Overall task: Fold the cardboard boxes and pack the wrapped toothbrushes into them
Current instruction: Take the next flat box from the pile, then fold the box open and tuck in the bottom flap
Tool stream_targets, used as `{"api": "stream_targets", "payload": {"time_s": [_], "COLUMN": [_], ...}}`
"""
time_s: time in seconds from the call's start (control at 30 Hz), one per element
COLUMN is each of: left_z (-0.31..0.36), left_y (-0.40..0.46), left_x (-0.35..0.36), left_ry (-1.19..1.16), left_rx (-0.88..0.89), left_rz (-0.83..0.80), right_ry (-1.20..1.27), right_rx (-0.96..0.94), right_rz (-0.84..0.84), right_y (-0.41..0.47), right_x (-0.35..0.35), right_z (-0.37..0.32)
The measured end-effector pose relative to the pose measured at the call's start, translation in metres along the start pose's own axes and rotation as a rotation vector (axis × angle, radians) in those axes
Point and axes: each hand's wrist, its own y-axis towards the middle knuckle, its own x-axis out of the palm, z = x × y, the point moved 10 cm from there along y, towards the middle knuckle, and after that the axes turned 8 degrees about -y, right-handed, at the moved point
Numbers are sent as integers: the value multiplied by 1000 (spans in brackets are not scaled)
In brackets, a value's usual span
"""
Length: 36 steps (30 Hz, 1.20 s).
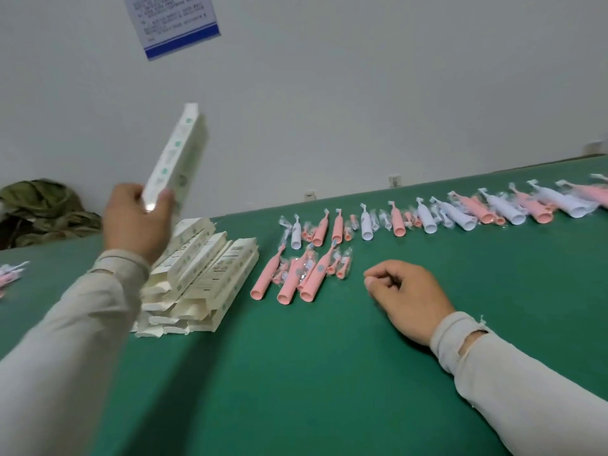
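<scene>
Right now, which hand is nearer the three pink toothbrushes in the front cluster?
Right. The right hand rests on the table just right of the pink toothbrushes; the left hand is raised, gripping a box, beyond the box stack.

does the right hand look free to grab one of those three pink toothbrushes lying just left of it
Probably yes. The right hand rests on the green table with fingers curled on nothing, and only bare table shows between it and the pink toothbrushes. The left hand is raised, holding a box.

One raised box, one stack of flat boxes, three near pink toothbrushes, two hands.
</scene>
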Motion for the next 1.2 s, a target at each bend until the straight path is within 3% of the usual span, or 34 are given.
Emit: {"api": "stream_targets", "payload": {"time_s": [0.1,0.17,0.2,0.27,0.4,0.57,0.6,0.7,0.83,0.9,0.97,1.07,1.13,1.2], "left_z": [29,59,68,70,67,100,101,89,86,83,83,66,53,43], "left_y": [-88,-163,-193,-229,-231,-250,-249,-245,-272,-280,-271,-246,-236,-231], "left_x": [113,176,197,224,222,220,220,224,239,238,234,230,230,230], "left_ry": [-949,-1260,-1305,-1224,-758,-852,-907,-1160,-1289,-1355,-1428,-1487,-1481,-1450], "left_rx": [-500,-772,-841,-818,-318,-59,-81,-407,-724,-865,-883,-956,-991,-1000], "left_rz": [-472,-748,-807,-813,-643,-785,-780,-714,-980,-1019,-980,-721,-597,-510], "right_ry": [116,237,291,360,460,561,586,753,852,880,779,328,158,47], "right_rx": [18,56,81,131,169,174,194,247,278,278,272,117,-9,-91], "right_rz": [25,50,58,49,-30,28,50,-66,-435,-517,-460,-124,66,92], "right_y": [-1,-3,-4,-3,0,4,4,3,-15,-25,-27,-21,-23,-25], "right_x": [-7,-12,-15,-19,-15,-18,-22,-15,20,32,32,5,-12,-16], "right_z": [-4,-3,-1,4,11,15,17,19,0,-11,-12,-11,-15,-15]}}
